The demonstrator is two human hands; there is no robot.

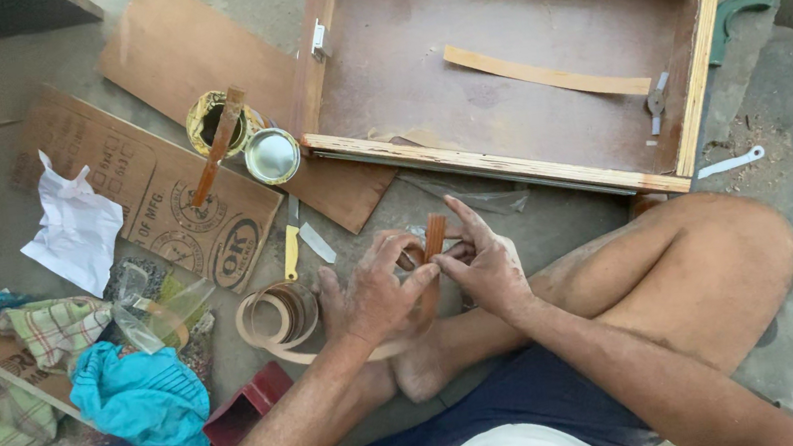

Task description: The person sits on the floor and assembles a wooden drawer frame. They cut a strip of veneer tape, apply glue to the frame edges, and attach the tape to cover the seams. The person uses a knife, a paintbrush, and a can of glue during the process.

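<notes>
I sit cross-legged on the floor. My left hand [375,291] and my right hand [484,261] meet in front of me, both pinching a narrow brown strip of edge banding [433,239] that stands up between the fingers. The strip runs down to a loose coil of the same banding [272,319] lying on the floor just left of my left hand. A wooden drawer box [700,65] lies open side up beyond my hands, with another pale strip [545,77] resting inside it.
An open tin of glue [215,122] with a stick in it and its lid [272,155] sit on plywood sheets. A yellow-handled knife [291,249], crumpled white paper [75,230], a blue cloth [146,400] and checked cloth [52,331] lie at the left.
</notes>
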